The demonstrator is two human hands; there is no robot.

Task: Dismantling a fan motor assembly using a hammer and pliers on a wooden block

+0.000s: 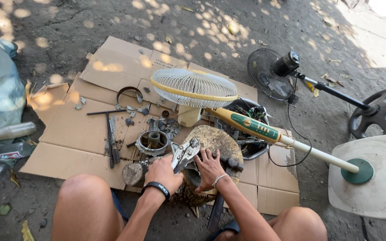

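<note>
From the head camera I look down between two bare knees at a sheet of flattened cardboard (pixel 74 129) spread on the dirt. My left hand (pixel 163 173), with a black band on the wrist, is curled shut around the handles of a pair of metal snips (pixel 184 154), whose jaws point up and away from me. My right hand (pixel 209 167), wearing a thin bracelet, lies with fingers spread on a dark part that rests on a round wooden block (pixel 215 145); I cannot tell whether it grips that part or only presses on it. The snips sit over the near left edge of the block, just beside the right hand.

Just left of the block stands a small round motor housing (pixel 152 142), with loose metal scraps scattered around it. Further left a long dark hand tool (pixel 111 140) lies flat on the cardboard. Behind the block a white-and-yellow standing fan (pixel 194 88) lies tipped over, its pole running right to a white base (pixel 378 178). Between that pole and the block sits a dark bowl-shaped fan part (pixel 253 147) filled with wires. A black fan (pixel 269 73) lies on the ground further back to the right, well apart from both hands.
</note>
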